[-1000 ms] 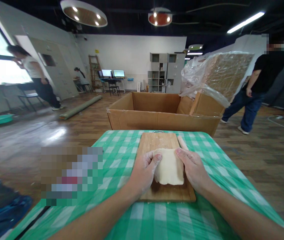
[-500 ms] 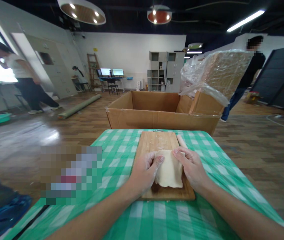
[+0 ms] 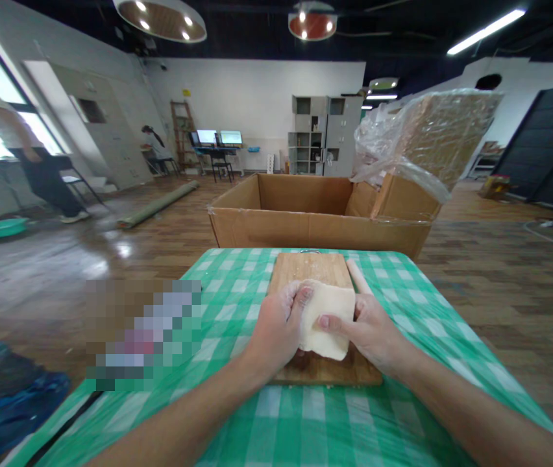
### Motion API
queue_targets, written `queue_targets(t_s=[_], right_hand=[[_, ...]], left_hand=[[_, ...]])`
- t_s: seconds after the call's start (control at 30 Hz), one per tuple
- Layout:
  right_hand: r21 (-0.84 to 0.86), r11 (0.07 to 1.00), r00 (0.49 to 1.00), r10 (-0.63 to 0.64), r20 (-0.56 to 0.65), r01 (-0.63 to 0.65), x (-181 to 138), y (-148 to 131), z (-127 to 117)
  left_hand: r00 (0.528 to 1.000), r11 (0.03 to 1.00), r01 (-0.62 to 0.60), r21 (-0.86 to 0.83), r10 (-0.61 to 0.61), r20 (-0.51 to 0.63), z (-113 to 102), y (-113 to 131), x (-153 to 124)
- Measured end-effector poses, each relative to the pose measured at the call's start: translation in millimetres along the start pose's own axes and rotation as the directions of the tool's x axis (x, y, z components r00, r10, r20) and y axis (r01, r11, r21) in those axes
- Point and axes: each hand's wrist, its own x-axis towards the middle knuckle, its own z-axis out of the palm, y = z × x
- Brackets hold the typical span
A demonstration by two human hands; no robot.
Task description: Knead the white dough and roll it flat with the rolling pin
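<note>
A pale folded slab of dough (image 3: 330,311) lies on a wooden cutting board (image 3: 311,267) on the green checked tablecloth (image 3: 237,292). My left hand (image 3: 276,327), dusted with flour, grips the dough's left edge with curled fingers. My right hand (image 3: 371,331) holds the right side, its thumb laid across the dough's front face. The dough is tilted up off the board between both hands. A wooden rolling pin (image 3: 358,275) lies just right of the board, partly hidden by my right hand.
A large open cardboard box (image 3: 315,224) stands behind the table, with a plastic-wrapped bundle (image 3: 427,139) on its right flap. A person (image 3: 28,162) stands far left by the window. A blue bag (image 3: 8,395) lies at lower left. A blurred patch covers the table's left part.
Both hands have lifted and folded the dough upward; my right thumb moved onto its front face. The person at the right has walked out of view.
</note>
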Motion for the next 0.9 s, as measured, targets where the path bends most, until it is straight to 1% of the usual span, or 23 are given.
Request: queue_targets(t_s=[0.1,0.23,0.33,0.4,0.47,0.6,0.67,0.77,0.83,0.9], right_hand=[[-0.08,0.997,1.0,-0.025,-0.015,0.024,0.6,1.7,-2.4],[-0.133,0.99,0.999,0.042,-0.002,-0.042,0.6,6.0,-4.9],[-0.181,0.981,0.997,0.074,0.022,-0.069,-0.4,5.8,-6.6],[-0.205,0.976,0.997,0.078,0.016,-0.073,-0.9,5.1,-6.9],[-0.185,0.979,0.996,0.087,0.015,-0.082,-1.0,6.0,-6.0],[-0.06,0.989,0.989,0.139,0.052,-0.136,-0.1,11.9,-1.1],[-0.04,0.989,0.989,0.146,0.033,-0.145,0.3,14.1,0.8],[-0.06,0.99,0.991,0.13,-0.012,-0.13,0.5,13.7,1.6],[-0.057,0.991,0.993,0.116,-0.028,-0.117,0.4,12.1,1.4],[-0.029,0.994,0.994,0.107,-0.021,-0.108,0.3,10.7,1.3]], left_hand=[[1.0,1.0,0.016,-0.022,-0.015,0.025,-2.9,-0.3,2.5],[0.996,0.991,0.093,-0.1,-0.091,0.027,-2.0,-3.8,3.4],[0.994,0.99,0.109,-0.085,-0.108,0.026,-0.5,-5.2,3.6],[0.994,0.992,0.104,-0.065,-0.102,0.031,-0.9,-5.8,4.4],[0.996,0.995,0.087,-0.051,-0.087,-0.001,-2.7,-6.7,5.8],[0.995,0.997,0.068,-0.043,-0.071,-0.075,-6.9,-9.3,8.1],[0.994,0.997,0.073,-0.001,-0.073,-0.085,-8.0,-9.8,8.6],[0.993,0.994,0.071,0.08,-0.063,-0.102,-8.3,-8.8,8.9],[0.994,0.995,0.07,0.078,-0.062,-0.09,-8.3,-7.6,9.1],[0.995,0.996,0.075,0.039,-0.073,-0.065,-8.1,-6.9,9.2]])
